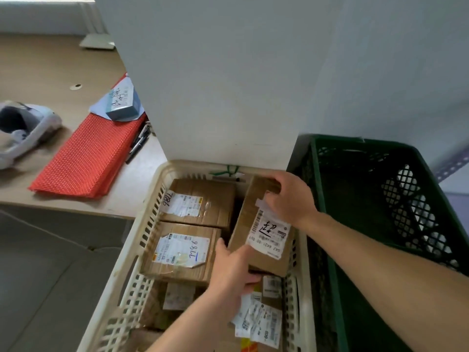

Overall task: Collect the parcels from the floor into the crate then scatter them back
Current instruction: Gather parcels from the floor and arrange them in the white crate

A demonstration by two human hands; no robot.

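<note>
On my feed, both hands hold a labelled cardboard parcel [264,224] tilted over the cream crate [142,240]. The left hand [233,265] curls under its near edge and the right hand [286,196] grips its far end. Several other parcels [182,252] lie inside, so I judge collecting nearly done and the scattering still ahead. A green crate [355,142] stands alongside.

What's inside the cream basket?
Brown cardboard parcels with paper labels fill the basket. The left hand and right hand hold one parcel tilted above the others. Whatever lies beneath them is covered.
</note>
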